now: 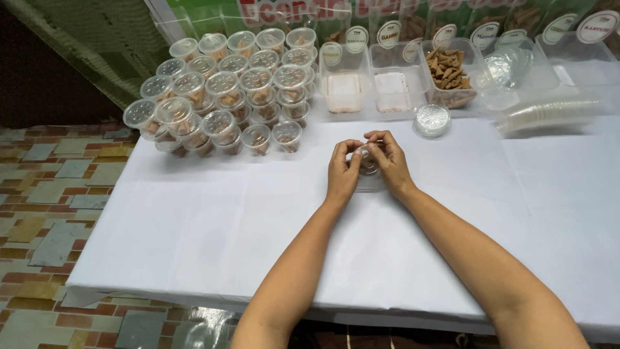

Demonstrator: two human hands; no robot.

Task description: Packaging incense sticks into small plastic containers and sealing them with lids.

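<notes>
clear plastic lidded cup (369,169) sits just below the lid stack (432,119); left hand (343,173) and right hand (390,161) grips clamp it, seemingly pressing its lid shut.

White-covered table (194,245) on patchy, perhaps stone, tiled floor (45,194).

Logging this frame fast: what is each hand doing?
Left hand: closed on the small clear lidded cup.
Right hand: closed on the same cup.
</notes>
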